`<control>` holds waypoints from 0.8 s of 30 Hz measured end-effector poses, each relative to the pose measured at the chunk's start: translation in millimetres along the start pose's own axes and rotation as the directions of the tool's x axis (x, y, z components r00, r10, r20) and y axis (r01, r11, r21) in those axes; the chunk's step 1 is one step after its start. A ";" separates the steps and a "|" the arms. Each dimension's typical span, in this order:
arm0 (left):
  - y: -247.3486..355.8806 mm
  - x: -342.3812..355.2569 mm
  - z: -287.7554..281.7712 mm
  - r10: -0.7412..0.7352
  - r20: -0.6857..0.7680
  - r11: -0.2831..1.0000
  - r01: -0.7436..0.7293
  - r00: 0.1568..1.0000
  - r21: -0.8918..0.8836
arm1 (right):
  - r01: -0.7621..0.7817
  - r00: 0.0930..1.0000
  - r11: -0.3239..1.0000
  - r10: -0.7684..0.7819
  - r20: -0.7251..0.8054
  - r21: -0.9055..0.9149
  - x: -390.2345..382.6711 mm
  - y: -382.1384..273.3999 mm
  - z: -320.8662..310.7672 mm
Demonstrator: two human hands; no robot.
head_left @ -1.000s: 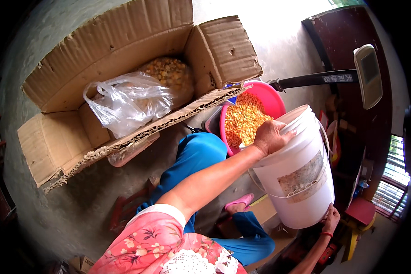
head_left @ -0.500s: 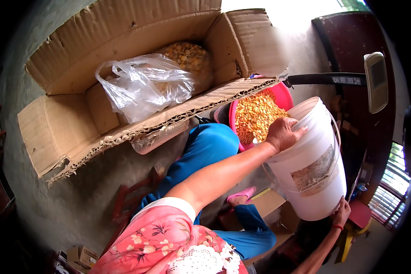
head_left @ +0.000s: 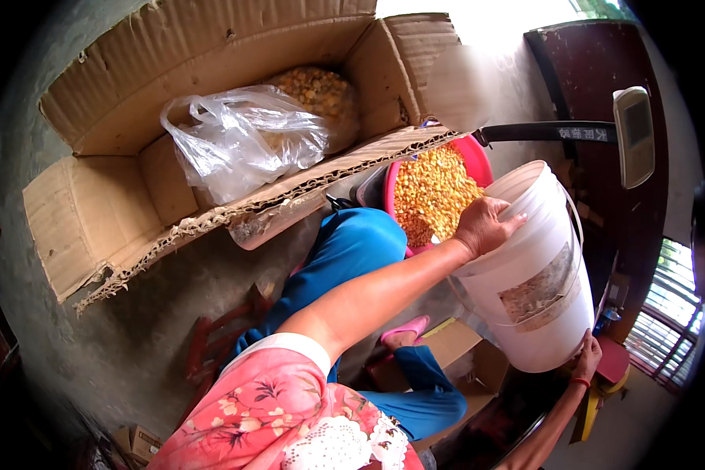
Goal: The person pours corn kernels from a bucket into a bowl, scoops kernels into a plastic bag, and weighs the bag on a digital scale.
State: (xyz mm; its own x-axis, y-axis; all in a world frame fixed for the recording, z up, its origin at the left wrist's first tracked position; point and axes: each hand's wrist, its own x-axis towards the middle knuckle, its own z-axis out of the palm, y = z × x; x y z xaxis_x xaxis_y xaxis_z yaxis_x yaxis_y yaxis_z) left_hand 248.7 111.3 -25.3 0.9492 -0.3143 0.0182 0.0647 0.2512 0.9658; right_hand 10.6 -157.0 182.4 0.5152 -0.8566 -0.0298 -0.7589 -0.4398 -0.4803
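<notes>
A white plastic bucket hangs tilted, its mouth toward a pink basin heaped with yellow-orange corn kernels. My left hand is closed over the bucket's rim, thumb along the outer wall. Lower down, my right hand, with a red band at the wrist, supports the bucket's bottom edge; part of its fingers is hidden behind the base. A torn brown label marks the bucket's side, and a thin handle loops around it. How much the bucket contains cannot be seen.
An open cardboard box at the upper left holds a clear plastic bag of dark yellow kernels. A scale on a black arm stands beyond the basin. Another carton lies by my foot, and a red stool sits at right.
The whole view has shifted slightly. Both hands keep their places on the bucket, which stays tilted at the basin.
</notes>
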 end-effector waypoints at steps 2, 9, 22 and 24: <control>-4.3 -0.8 4.9 0.014 -0.001 1.000 -0.014 1.000 -0.023 | 0.006 1.000 1.000 -0.006 -0.003 -0.028 7.1 5.2 -10.6; -5.0 -3.3 9.9 0.025 0.023 0.999 -0.024 0.999 -0.026 | -0.041 0.999 0.999 0.040 0.037 0.035 22.2 27.9 -12.0; 14.8 -16.5 -6.4 0.024 0.030 0.997 -0.021 0.999 -0.072 | 0.031 0.994 0.991 -0.044 0.098 0.130 46.4 7.4 -23.9; 12.5 -17.7 -4.6 0.026 -0.005 0.990 -0.026 1.000 -0.139 | 0.070 0.993 0.993 -0.079 0.090 0.095 56.0 1.7 -26.2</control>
State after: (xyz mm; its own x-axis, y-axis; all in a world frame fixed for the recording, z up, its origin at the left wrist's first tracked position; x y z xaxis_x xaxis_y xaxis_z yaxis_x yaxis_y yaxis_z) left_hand 234.1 124.2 -14.7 0.9519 -0.3035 0.0420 0.0817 0.3838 0.9198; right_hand 27.7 -212.7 202.9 0.6071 -0.7915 -0.0707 -0.6798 -0.4712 -0.5620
